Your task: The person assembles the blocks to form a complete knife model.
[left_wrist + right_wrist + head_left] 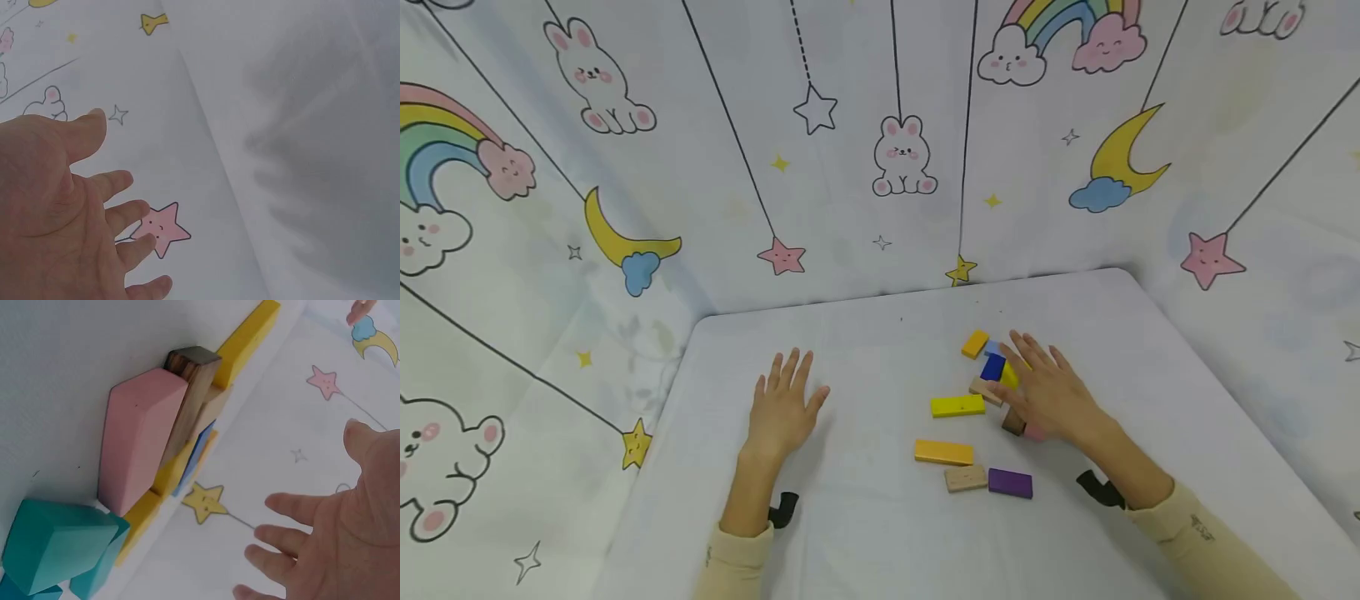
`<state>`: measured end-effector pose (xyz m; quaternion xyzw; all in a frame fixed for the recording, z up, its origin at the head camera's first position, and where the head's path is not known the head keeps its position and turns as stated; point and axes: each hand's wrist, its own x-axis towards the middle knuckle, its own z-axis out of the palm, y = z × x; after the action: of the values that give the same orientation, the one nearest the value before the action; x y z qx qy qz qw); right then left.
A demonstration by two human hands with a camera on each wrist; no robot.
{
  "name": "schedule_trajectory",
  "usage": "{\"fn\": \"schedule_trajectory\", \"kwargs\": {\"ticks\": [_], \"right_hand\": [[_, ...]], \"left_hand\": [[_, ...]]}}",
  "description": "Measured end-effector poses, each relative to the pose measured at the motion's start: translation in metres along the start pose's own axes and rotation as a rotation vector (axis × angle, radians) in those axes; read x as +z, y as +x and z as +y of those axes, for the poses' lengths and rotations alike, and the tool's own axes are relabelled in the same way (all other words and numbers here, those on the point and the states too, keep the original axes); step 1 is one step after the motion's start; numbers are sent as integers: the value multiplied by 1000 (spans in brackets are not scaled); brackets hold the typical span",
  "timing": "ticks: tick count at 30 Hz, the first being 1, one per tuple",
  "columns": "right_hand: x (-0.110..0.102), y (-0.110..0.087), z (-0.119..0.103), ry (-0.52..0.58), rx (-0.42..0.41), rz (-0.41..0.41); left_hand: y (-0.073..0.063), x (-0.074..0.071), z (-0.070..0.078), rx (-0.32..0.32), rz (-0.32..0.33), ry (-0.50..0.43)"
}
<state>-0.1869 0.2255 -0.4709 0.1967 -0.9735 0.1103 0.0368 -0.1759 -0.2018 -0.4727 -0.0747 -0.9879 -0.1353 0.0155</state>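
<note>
My left hand (pixel 782 417) is held over the left part of the white table, fingers straight and spread, holding nothing. With its fingers likewise spread, my right hand (pixel 1051 392) hovers over a loose group of wooden blocks. Around its fingertips lie a dark blue block (pixel 992 367), an orange block (pixel 975 344) and a brown block (pixel 1013 422). In the right wrist view, a pink block (pixel 140 437) leads the row, with teal blocks (pixel 62 544) beside it. The head view hides the teal blocks behind this hand. The right palm (pixel 356 531) holds nothing.
Left of that group lies a yellow block (pixel 957 406). Nearer to me are a long orange block (pixel 943 452), a light wood block (pixel 966 478) and a purple block (pixel 1011 483). A patterned cloth (pixel 850 208) with rabbits and stars surrounds the table (pixel 865 358).
</note>
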Motion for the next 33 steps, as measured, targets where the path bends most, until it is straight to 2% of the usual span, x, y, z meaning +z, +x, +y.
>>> {"fn": "schedule_trajectory", "kwargs": {"ticks": [8,16,23,33], "right_hand": [[0,-1,-12,39,18,-26],[-1,-4,-19,68,-2,-3],[2,-9,-23,28,-27,0],[13,-13,-35,5,-49,-10]], "left_hand": [[-9,-3,19,39,29,3],[-12,1,36,69,28,14],[-19,9,48,106,54,40],[-32,25,73,140,49,5]]}}
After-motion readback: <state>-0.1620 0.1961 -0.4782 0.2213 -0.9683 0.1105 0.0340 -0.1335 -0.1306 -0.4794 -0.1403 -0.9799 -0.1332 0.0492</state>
